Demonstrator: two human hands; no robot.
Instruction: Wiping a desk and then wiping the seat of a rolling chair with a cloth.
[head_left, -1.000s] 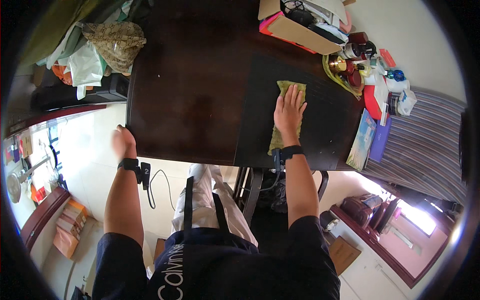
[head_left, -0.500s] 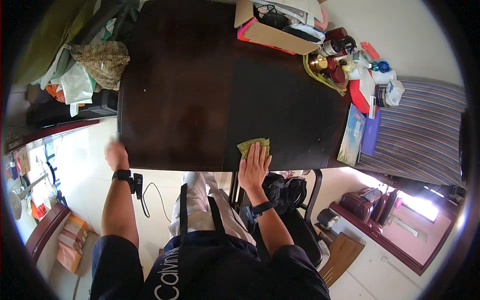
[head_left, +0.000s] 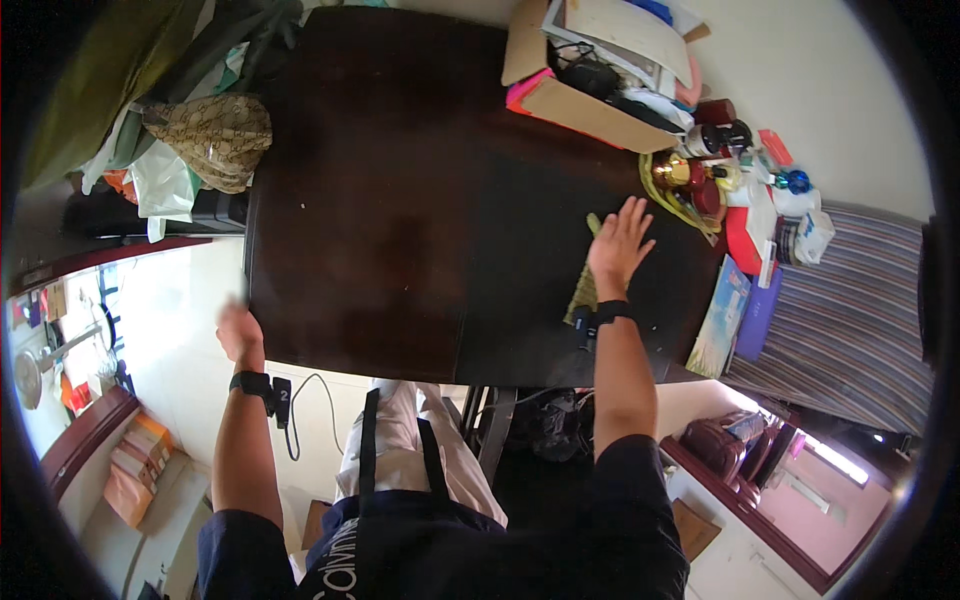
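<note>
A dark brown table with a blacker right section lies in front of me. My right hand is on the black section, fingers stretched out and spread. A yellow-green cloth shows along the left side of this hand and wrist, as a narrow strip; part of it is hidden under the hand. At the table's left edge is my left hand. Its fingertips are blurred, so I cannot tell whether they grip anything. Both wrists wear black straps with small devices.
An open cardboard box full of odds and ends stands at the far right. Bottles and jars crowd the right edge, with a flat blue-green box nearer. A patterned bag sits at the far left. Below the table is a black chair.
My right hand has moved right and away from me across the black section, with the cloth shifting along. My left hand stays by the left edge. The view has shifted slightly.
</note>
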